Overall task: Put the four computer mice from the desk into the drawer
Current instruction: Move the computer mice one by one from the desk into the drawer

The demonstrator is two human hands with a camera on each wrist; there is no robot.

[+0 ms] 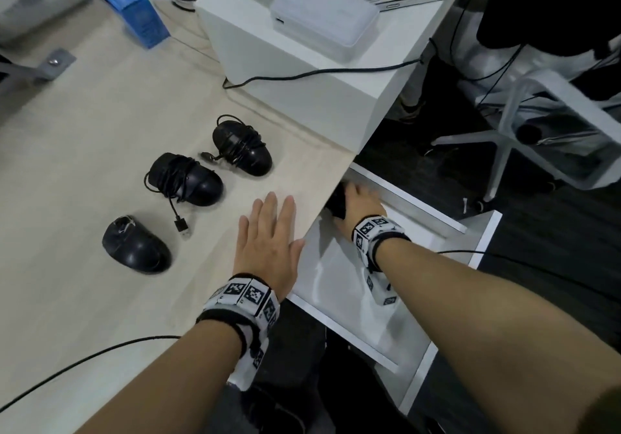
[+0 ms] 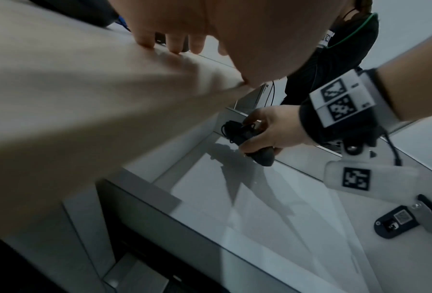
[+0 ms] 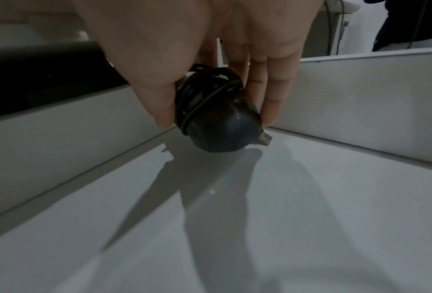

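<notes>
At the right centre of the head view, the right hand (image 1: pixel 361 203) reaches into the open white drawer (image 1: pixel 447 258) and grips a black cord-wrapped mouse (image 3: pixel 214 117), thumb on one side and fingers on the other. The right wrist view shows this mouse at the far corner of the drawer, low over the drawer floor; whether it touches the floor cannot be told. The left hand (image 1: pixel 268 245) lies flat on the wooden desk (image 1: pixel 84 164) at its edge, fingers straight and spread, holding nothing. Three more black mice sit on the desk left of centre: a cord-wrapped one (image 1: pixel 242 147) uppermost, a second wrapped one (image 1: pixel 186 179) below it with its USB plug (image 1: pixel 183 226) trailing, and a third mouse (image 1: pixel 136 245) lowest.
</notes>
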